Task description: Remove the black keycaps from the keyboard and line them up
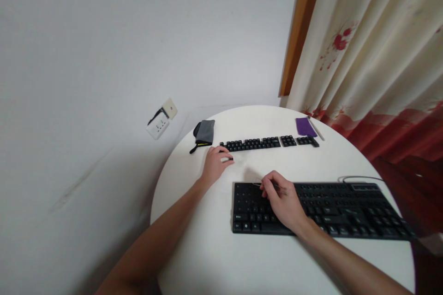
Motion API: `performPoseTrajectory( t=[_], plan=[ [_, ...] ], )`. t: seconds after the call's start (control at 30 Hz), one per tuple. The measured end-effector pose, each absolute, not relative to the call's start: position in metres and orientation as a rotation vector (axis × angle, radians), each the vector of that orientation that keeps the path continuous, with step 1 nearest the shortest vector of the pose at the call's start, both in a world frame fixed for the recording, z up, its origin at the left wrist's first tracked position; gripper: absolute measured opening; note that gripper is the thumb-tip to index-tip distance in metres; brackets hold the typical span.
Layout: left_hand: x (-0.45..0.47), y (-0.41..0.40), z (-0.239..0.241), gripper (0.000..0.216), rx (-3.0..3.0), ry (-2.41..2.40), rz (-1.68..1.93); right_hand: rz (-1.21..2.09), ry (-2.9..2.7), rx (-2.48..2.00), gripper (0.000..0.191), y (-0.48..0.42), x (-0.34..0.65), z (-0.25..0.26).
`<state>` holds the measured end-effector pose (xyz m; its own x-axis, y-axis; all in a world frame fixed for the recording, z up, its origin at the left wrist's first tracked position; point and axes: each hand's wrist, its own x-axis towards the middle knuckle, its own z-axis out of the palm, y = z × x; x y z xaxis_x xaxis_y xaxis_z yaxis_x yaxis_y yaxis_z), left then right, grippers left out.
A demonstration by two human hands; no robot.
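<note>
A black keyboard (346,212) lies on the white round table, with bare patches along its upper left where keycaps are off. Above it, my left hand (213,166) pinches a small black keycap (231,159) between thumb and fingertip, just in front of the left end of a row of loose keycaps (254,144). Over the keyboard's left half, my right hand (281,196) is closed on a thin wire tool, which looks like a wire keycap puller (256,183). Its grip is partly hidden by the fingers.
A grey cloth pouch (205,132) lies at the table's far left edge, and a purple cloth (306,127) beside a pale stick (316,129) at the far right. The keyboard cable (362,177) runs off right. A wall socket (158,125) and curtain (377,55) border the table (194,258).
</note>
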<state>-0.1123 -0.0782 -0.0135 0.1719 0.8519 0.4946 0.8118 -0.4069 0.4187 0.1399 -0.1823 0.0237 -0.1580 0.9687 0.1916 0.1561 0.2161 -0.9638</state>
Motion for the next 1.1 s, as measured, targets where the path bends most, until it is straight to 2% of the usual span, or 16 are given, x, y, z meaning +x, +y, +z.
performPoseTrajectory(
  t=[0.27,0.43,0.57,1.1],
  plan=[
    [-0.1160,-0.0749,-0.0194,0.017,2.276,1.832,1.087,1.076,-1.546,-1.095,0.023,-0.1829,0.1396,0.0223],
    [-0.1155,-0.0740,-0.0186,0.046,2.233,1.905,1.118,1.075,-1.550,-1.095,0.022,-0.1839,0.1396,0.0217],
    [-0.1155,-0.0731,-0.0175,0.057,2.200,1.973,1.099,1.080,-1.557,-1.092,0.022,-0.1844,0.1396,0.0218],
    [-0.1164,-0.0705,-0.0197,0.057,2.112,2.075,1.133,1.079,-1.591,-1.087,0.023,-0.1866,0.1388,0.0205]
  ],
)
